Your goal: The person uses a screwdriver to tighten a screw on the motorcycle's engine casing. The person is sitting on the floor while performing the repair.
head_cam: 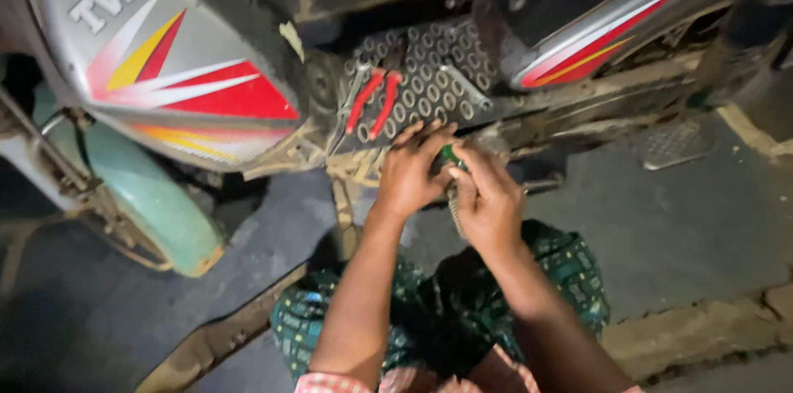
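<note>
The fingers of the left hand (410, 171) are curled and bunched close, their tips pressed against a small green-handled tool (450, 156) at the lower edge of a scooter's footboard (429, 87). The right hand (489, 199) sits just beside it, fingers bent and drawn together over the same tool, so the two hands meet around it. Below them a ribbed, spring-like part (453, 209) shows in the gap between the palms; it may be the tool's shaft, but the light is too poor to be sure.

Just above the knuckles, a pair of red-handled pliers (373, 101) lies on the footboard, which is dark and studded with round raised rings (a slim metal tool (467, 87) rests on it too, to the right of the pliers). The scooter's grey body panel (157, 54), striped in red, yellow and white, fills the upper left, and a worn green mudguard (153, 199) curves below it. A second grey panel (611, 25) with matching stripes runs to the upper right.

The person crouches in green patterned cloth (570, 277) on a dark, rough concrete floor (686, 228), dimly lit, with a stone kerb (702, 331) at the lower right.
</note>
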